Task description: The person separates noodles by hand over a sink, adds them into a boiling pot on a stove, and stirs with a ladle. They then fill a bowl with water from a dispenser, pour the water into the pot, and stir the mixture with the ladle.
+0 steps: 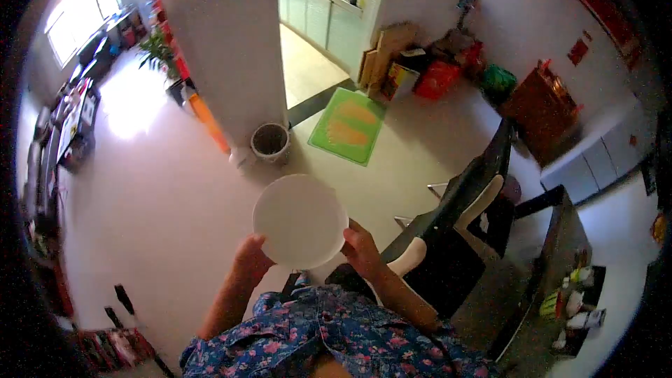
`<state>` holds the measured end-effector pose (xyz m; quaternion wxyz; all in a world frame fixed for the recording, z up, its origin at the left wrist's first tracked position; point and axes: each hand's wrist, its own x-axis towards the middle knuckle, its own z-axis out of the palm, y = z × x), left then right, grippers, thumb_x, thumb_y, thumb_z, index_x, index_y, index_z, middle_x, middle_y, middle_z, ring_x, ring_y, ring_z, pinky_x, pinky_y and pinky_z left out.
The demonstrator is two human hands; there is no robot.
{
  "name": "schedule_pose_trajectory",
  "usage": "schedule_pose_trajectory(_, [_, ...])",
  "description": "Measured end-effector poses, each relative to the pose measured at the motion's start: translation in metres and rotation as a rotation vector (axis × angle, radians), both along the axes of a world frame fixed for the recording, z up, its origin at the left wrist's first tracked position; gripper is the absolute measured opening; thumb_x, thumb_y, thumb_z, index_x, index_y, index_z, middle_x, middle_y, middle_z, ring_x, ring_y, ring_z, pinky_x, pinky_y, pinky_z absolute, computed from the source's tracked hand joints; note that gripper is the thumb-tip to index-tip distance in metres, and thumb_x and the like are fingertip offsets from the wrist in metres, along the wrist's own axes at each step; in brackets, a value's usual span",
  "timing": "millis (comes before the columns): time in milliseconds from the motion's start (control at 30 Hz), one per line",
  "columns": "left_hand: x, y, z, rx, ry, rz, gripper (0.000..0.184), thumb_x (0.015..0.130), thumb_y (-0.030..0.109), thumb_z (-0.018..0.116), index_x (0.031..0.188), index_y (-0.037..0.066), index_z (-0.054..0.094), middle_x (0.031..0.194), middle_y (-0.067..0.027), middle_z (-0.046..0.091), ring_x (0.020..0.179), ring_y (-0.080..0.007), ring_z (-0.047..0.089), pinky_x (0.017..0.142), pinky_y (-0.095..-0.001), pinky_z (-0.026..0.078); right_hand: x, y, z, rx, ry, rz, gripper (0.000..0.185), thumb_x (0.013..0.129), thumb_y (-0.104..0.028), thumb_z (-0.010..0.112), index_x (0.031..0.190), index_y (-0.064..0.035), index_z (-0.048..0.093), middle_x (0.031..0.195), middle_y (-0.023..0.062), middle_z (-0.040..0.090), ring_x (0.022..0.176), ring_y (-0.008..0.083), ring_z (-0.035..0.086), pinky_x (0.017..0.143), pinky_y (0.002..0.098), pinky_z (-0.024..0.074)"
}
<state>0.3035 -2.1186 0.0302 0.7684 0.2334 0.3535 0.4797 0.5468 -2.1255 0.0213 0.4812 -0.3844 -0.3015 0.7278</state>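
A round white plate (pixel 299 220) is held out in front of my body, its broad face turned up toward the camera. My left hand (pixel 253 255) grips its lower left rim, with the thumb lying at the edge. On the opposite side, my right hand (pixel 360 246) is closed around the rim; its other fingers are partly hidden behind the plate. Nothing lies on the plate. Below it, a flowered blue shirt covers my torso.
A waste bin (pixel 271 143) stands by the wall corner ahead. Beyond lies a green mat (pixel 348 127) with footprint shapes, at the kitchen doorway. Dark chairs (pixel 448 238) and a table (pixel 539 266) are close on my right. A potted plant (pixel 158 52) stands far left.
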Motion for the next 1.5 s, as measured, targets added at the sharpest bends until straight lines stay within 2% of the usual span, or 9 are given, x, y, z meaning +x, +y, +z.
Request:
schedule_pose_trajectory(133, [0.003, 0.102, -0.007, 0.335, 0.666, -0.212, 0.053, 0.08, 0.033, 0.061, 0.116, -0.005, 0.052, 0.111, -0.0175, 0.058, 0.1, -0.0307, 0.058, 0.085, -0.0459, 0.048, 0.004, 0.081, 0.007, 0.066, -0.049, -0.069, 0.063, 0.09, -0.033, 0.05, 0.138, 0.0001, 0.028, 0.12, 0.0083, 0.051, 0.107, 0.0172, 0.051, 0.093, 0.0313, 0.0401])
schedule_pose_trajectory(267, [0.025, 0.185, -0.04, 0.149, 0.189, 0.034, 0.04, 0.079, 0.025, 0.062, 0.107, -0.003, 0.059, 0.108, -0.0178, 0.061, 0.096, -0.0311, 0.06, 0.08, -0.0428, 0.05, 0.031, 0.171, -0.015, 0.136, -0.229, -0.053, 0.072, 0.088, -0.032, 0.053, 0.142, -0.0006, 0.017, 0.105, 0.0054, 0.054, 0.09, 0.0135, 0.053, 0.086, 0.0263, 0.0413])
schedule_pose_trajectory(433, [0.08, 0.286, 0.025, 0.789, 1.486, -0.147, 0.024, 0.075, 0.02, 0.064, 0.092, 0.004, 0.066, 0.087, -0.0162, 0.066, 0.079, -0.0304, 0.064, 0.07, -0.0377, 0.051, 0.074, 0.28, 0.014, 0.136, -0.13, 0.026, 0.083, 0.085, -0.035, 0.057, 0.143, -0.0004, 0.009, 0.098, 0.0071, 0.055, 0.087, 0.014, 0.052, 0.088, 0.0274, 0.0402])
schedule_pose_trajectory(500, [0.095, 0.319, 0.032, 0.768, 1.573, -0.135, 0.021, 0.074, 0.02, 0.065, 0.089, 0.006, 0.067, 0.08, -0.0154, 0.065, 0.075, -0.0311, 0.064, 0.068, -0.0374, 0.051, 0.084, 0.314, 0.012, 0.138, -0.067, 0.034, 0.084, 0.084, -0.034, 0.059, 0.143, -0.0017, 0.01, 0.102, 0.0101, 0.057, 0.09, 0.0153, 0.054, 0.088, 0.0285, 0.0414])
schedule_pose_trajectory(733, [0.117, 0.445, -0.013, 0.528, 1.119, -0.03, 0.029, 0.079, 0.025, 0.064, 0.098, 0.003, 0.064, 0.093, -0.0155, 0.066, 0.088, -0.0259, 0.063, 0.075, -0.036, 0.049, 0.112, 0.434, 0.014, 0.08, -0.083, 0.026, 0.083, 0.086, -0.04, 0.055, 0.143, -0.0013, 0.009, 0.126, 0.0168, 0.048, 0.114, 0.021, 0.049, 0.1, 0.034, 0.0351])
schedule_pose_trajectory(900, [0.126, 0.54, 0.0, 0.499, 1.332, -0.272, 0.028, 0.083, 0.023, 0.061, 0.103, 0.003, 0.062, 0.097, -0.0113, 0.066, 0.09, -0.0218, 0.062, 0.079, -0.0334, 0.049, 0.121, 0.521, -0.011, 0.086, -0.059, -0.058, 0.08, 0.083, -0.03, 0.061, 0.143, -0.0063, 0.015, 0.121, 0.0191, 0.052, 0.108, 0.0236, 0.052, 0.093, 0.0333, 0.0412])
schedule_pose_trajectory(967, [0.119, 0.569, -0.015, 0.416, 0.928, -0.145, 0.024, 0.084, 0.02, 0.06, 0.102, 0.004, 0.063, 0.098, -0.0114, 0.066, 0.09, -0.0218, 0.063, 0.078, -0.0328, 0.049, 0.114, 0.545, -0.013, 0.021, -0.013, -0.069, 0.08, 0.082, -0.03, 0.061, 0.143, -0.0067, 0.016, 0.121, 0.0191, 0.051, 0.108, 0.0241, 0.052, 0.093, 0.0349, 0.041])
schedule_pose_trajectory(1400, [0.104, 0.702, -0.008, 0.647, 1.363, -0.33, 0.023, 0.077, 0.02, 0.066, 0.094, 0.003, 0.065, 0.089, -0.0148, 0.067, 0.083, -0.0269, 0.065, 0.07, -0.0331, 0.05, 0.102, 0.669, -0.015, 0.056, -0.067, -0.076, 0.078, 0.082, -0.034, 0.061, 0.142, -0.0061, 0.02, 0.115, 0.0181, 0.055, 0.107, 0.0224, 0.052, 0.092, 0.0336, 0.0405])
schedule_pose_trajectory(1500, [0.102, 0.71, -0.019, 0.466, 1.01, -0.133, 0.022, 0.078, 0.018, 0.065, 0.093, 0.003, 0.065, 0.09, -0.0152, 0.067, 0.084, -0.0264, 0.065, 0.071, -0.0329, 0.05, 0.099, 0.677, -0.009, 0.072, -0.122, -0.035, 0.078, 0.082, -0.035, 0.061, 0.142, -0.0058, 0.021, 0.115, 0.0187, 0.055, 0.107, 0.0221, 0.052, 0.093, 0.0339, 0.0403])
